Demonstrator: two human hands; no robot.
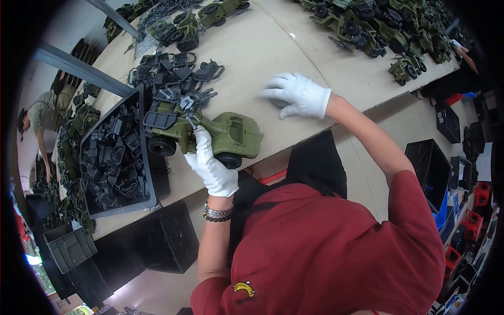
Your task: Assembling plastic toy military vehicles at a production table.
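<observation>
An olive-green toy jeep (239,134) with black wheels rests near the table's front edge. My left hand (210,165), white-gloved, is closed on its near side, the index finger reaching up by a grey gun-like part (190,107) mounted on the jeep. A dark grey rack (159,120) is fitted at the jeep's left end. To the right, my right hand (302,96), also gloved, is low over the table with its fingers and thumb apart. A dark blurred patch shows beneath those fingers; whether it is a part or shadow is unclear.
Dark grey parts fill a black bin (152,202) on the left, and more parts (178,73) lie loose behind the jeep. Green toy jeeps (362,26) crowd the far right of the table (262,58). Another person (44,113) bends over jeeps at far left.
</observation>
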